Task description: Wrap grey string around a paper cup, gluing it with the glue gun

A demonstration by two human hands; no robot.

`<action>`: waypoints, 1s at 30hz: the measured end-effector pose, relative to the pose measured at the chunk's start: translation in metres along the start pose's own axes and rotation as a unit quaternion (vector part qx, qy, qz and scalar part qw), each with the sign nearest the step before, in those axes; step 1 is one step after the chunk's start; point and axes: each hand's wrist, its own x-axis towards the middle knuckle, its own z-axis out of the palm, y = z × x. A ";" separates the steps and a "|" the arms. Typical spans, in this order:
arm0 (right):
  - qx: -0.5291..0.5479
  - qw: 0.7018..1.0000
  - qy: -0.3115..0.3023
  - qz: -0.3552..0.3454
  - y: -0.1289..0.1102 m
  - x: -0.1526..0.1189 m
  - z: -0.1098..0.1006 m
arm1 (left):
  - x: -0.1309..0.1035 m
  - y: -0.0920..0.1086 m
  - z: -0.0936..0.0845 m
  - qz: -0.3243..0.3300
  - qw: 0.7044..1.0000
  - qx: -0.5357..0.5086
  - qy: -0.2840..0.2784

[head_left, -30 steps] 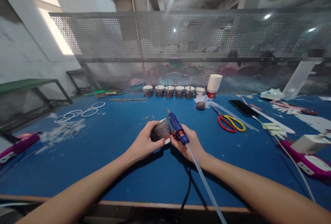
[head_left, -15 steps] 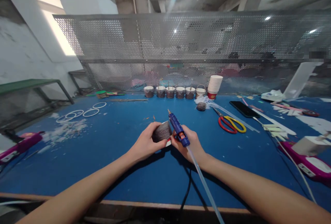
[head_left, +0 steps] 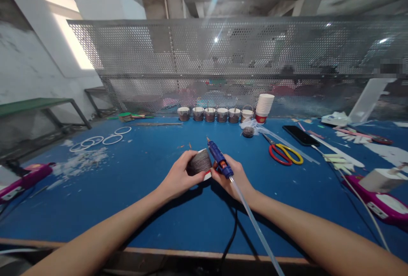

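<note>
One tiny change: the string-wrapped cup point(head_left: 200, 163), just below center frame, sits turned a hair from half a second ago, left hand point(head_left: 182, 170) still gripping it. Right hand point(head_left: 238, 178) still holds the glue gun point(head_left: 219, 157) alongside, so probably same step, tbh.

This looks like a workshop. A big blue worktop point(head_left: 178, 225) has scissors point(head_left: 279, 145) and white scraps point(head_left: 83, 162). There's a glue gun point(head_left: 219, 157) and a bare concrete ceiling point(head_left: 242, 6).
</note>
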 end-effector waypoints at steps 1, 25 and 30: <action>0.003 1.000 0.000 0.003 0.000 0.000 0.000 | 0.000 0.000 0.000 0.002 1.000 -0.001 0.000; 0.061 0.998 0.000 0.027 -0.016 -0.001 -0.009 | 0.002 -0.010 -0.009 -0.028 0.987 -0.157 0.017; 0.029 0.999 0.023 0.000 -0.012 0.000 -0.004 | 0.005 -0.010 -0.003 -0.028 0.989 -0.145 0.027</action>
